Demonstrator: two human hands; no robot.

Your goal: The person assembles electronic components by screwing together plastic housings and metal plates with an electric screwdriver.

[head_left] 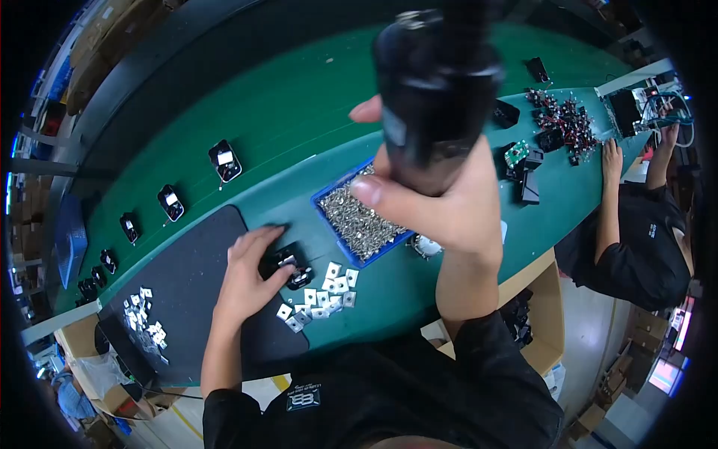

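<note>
My right hand point(456, 213) is raised near the head camera, its fingers wrapped round a thick black cylindrical tool point(437, 90) that looks like an electric screwdriver. The tool is blurred, and its tip is hidden. Below and behind that hand lies a blue tray point(346, 251) filled with small metal screws point(359, 221). My left hand point(250, 277) grips a small black plastic housing point(299, 275) between thumb and fingers, at the right edge of a dark mat point(194, 277). Beside the housing, white square pieces with dark centres point(321, 299) are scattered on the green table.
Several black housings point(224, 161) with white parts stand in a row on the green strip beyond. More white pieces point(142, 318) lie on the mat's left. At right are a green circuit board point(516, 153), a wired parts heap point(568, 123) and a co-worker's arm point(609, 187).
</note>
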